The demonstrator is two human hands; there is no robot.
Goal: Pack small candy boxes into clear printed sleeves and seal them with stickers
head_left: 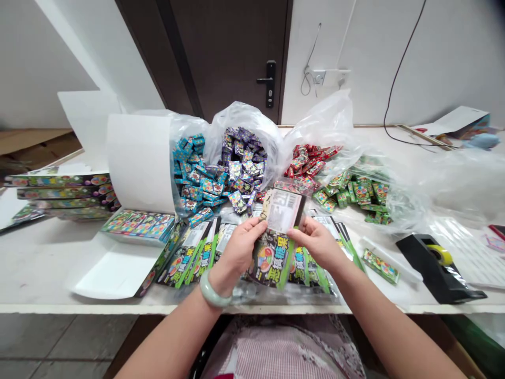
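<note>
Both hands grip a printed candy pouch [272,258], black and green with colourful lettering and a pale panel with a barcode at its upper part. My left hand [239,250], a pale green bangle on its wrist, pinches the left edge. Across from it, my right hand [317,239] closes on the right edge. More such pouches [189,258] lie fanned on the table beneath and to both sides. Just beyond the hands are piles of small candy boxes: blue [199,181], purple [244,168], red [310,160] and green [359,189], spilling from clear plastic bags.
An open white-lined carton [138,223] with rows of small boxes stands at left, beside a stack of flat printed cartons [67,192]. A black tape dispenser [434,268] sits at right, near a green packet [381,266] and a paper sheet [453,247].
</note>
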